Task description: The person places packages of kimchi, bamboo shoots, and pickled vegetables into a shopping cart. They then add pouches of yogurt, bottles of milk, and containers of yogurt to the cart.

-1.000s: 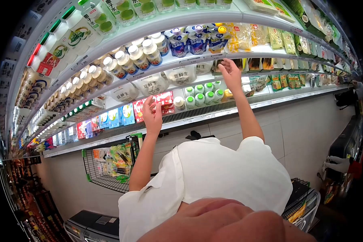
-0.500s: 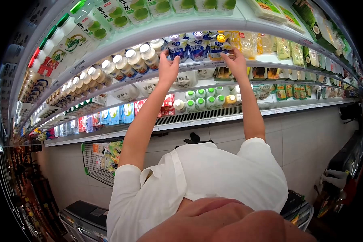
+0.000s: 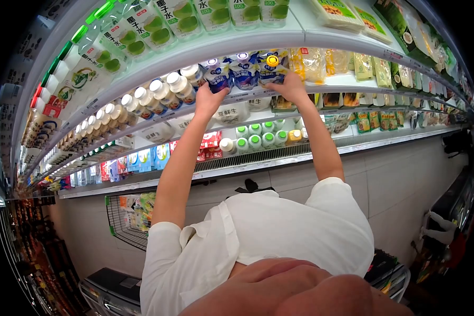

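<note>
Three blue-and-white spouted pouches stand upright side by side at the front of a shelf. My left hand point(image 3: 210, 100) is at the left pouch point(image 3: 219, 77), with the thumb in front of its lower part and the fingers at its left side. At the other end, my right hand point(image 3: 289, 88) holds the yellow-capped pouch point(image 3: 271, 71) by its lower right, thumb across the front and fingers partly hidden at the side. Between them sits the middle pouch point(image 3: 244, 73), white-capped, which neither hand visibly grips.
White-capped bottles point(image 3: 160, 90) line the shelf to the left, and yellow-printed clear packs point(image 3: 308, 64) lie on the right. Coconut water bottles point(image 3: 181, 18) fill the shelf above. Green-capped bottles point(image 3: 255, 140) stand lower down. A wire shopping cart point(image 3: 125, 224) is at the lower left.
The view has shifted, so the shelf and pouches appear lower and further left. My right thumb now reaches across the front of the yellow-capped pouch; both hands stay at the same pouches.
</note>
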Action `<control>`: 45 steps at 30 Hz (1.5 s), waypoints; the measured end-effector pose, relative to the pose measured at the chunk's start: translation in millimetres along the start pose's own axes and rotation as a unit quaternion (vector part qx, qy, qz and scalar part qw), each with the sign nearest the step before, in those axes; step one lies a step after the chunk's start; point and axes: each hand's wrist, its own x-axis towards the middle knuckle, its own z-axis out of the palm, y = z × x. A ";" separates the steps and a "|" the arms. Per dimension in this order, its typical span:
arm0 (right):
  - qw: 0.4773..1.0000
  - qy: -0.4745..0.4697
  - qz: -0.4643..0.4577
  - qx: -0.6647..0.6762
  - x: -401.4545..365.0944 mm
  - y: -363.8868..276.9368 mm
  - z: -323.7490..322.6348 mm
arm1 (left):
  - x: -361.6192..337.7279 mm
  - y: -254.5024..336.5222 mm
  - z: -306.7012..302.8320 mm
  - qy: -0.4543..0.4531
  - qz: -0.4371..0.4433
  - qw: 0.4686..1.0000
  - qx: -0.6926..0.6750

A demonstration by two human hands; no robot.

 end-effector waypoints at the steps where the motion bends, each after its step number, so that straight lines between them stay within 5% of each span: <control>1: 1.000 0.011 -0.005 -0.002 0.2 1.9 2.5 | -0.4 0.2 0.5 0.003 0.000 1.000 -0.002; 7: 0.969 0.100 -0.123 0.192 -20.3 -0.2 22.5 | -21.0 9.1 0.7 0.053 0.061 0.996 0.023; 12: 0.941 0.211 -0.257 0.059 -57.2 -22.7 -0.6 | -65.7 37.4 -15.2 0.107 0.091 0.986 -0.090; 13: 0.937 0.207 -0.251 0.131 -63.6 -30.4 0.0 | -76.4 39.1 -24.1 0.071 0.060 0.989 -0.119; 15: 0.961 0.090 -0.098 0.242 -90.4 -33.4 5.4 | -104.4 46.9 -37.6 0.039 0.014 0.989 -0.141; 21: 0.950 -0.026 -0.017 0.311 -100.9 -50.7 60.0 | -108.3 13.7 -22.0 0.004 -0.025 0.975 -0.220; 27: 0.907 0.107 -0.098 0.395 -67.7 -71.8 100.9 | -73.6 21.9 2.9 -0.066 0.006 0.951 -0.303; 30: 0.954 0.080 -0.081 0.278 -57.5 -73.3 79.4 | -69.3 21.5 -0.5 -0.066 0.012 0.950 -0.303; 35: 0.959 0.097 -0.119 0.238 -46.4 -67.5 65.9 | -65.5 12.0 -6.6 -0.067 0.004 0.952 -0.299; 41: 0.963 0.047 -0.080 0.253 -72.0 -76.3 60.3 | -84.9 11.4 -24.4 -0.076 -0.017 0.957 -0.278; 45: 0.955 -0.068 -0.055 0.282 -108.6 -94.3 68.1 | -126.0 7.3 -56.9 -0.115 -0.026 0.947 -0.299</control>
